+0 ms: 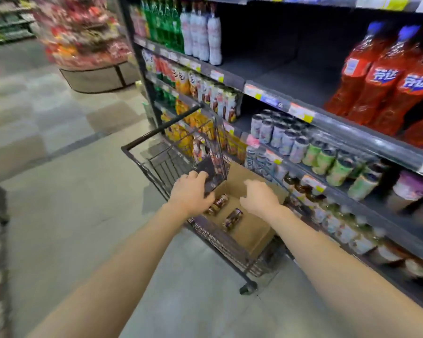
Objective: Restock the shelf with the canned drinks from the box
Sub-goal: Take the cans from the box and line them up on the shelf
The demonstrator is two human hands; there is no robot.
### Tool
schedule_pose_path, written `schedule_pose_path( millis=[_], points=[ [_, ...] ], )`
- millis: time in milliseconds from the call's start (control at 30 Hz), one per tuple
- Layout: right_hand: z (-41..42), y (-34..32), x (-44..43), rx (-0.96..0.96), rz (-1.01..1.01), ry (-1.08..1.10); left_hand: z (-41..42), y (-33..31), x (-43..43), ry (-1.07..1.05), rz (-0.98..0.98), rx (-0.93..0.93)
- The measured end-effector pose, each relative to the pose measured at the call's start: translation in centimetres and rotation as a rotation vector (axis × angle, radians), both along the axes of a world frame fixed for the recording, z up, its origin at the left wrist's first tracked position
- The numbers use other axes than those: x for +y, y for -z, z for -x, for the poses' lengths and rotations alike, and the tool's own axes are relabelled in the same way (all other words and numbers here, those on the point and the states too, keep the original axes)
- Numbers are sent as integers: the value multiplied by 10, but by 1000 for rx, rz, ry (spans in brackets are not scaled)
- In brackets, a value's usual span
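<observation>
We reach both hands over the cardboard box (252,230), which sits in the wire cart (142,152). Our left hand (191,193) lies at the box's left edge with its fingers bent over a dark panel (211,174); the blur keeps us from telling whether it grips. Our right hand (259,196) hovers above the box's right side, fingers loosely curled, holding nothing. Two brown cans (232,219) lie on their sides inside the box. The shelf (352,135) of canned drinks (286,140) stands just right of the box.
</observation>
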State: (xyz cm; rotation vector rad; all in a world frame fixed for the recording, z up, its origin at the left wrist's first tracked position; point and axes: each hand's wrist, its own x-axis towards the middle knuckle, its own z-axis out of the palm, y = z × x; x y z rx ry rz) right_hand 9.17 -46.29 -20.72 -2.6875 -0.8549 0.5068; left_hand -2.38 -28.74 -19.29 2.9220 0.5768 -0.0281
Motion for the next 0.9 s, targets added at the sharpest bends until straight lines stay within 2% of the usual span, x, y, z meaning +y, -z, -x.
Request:
schedule_pose_path(
  millis=[267,467,667,767,900],
  points=[
    [-39,54,77,59,43,26,-28,51,77,-24,39,85],
    [-106,115,127,182,92,110,-108,93,124,-38,130,172],
    [-162,175,156,366,179,218,-197,150,151,69,120,397],
    [-183,202,155,431,235,253,-230,180,152,192,41,494],
    [-197,230,144,572,243,430,-257,224,148,257,78,576]
  ],
)
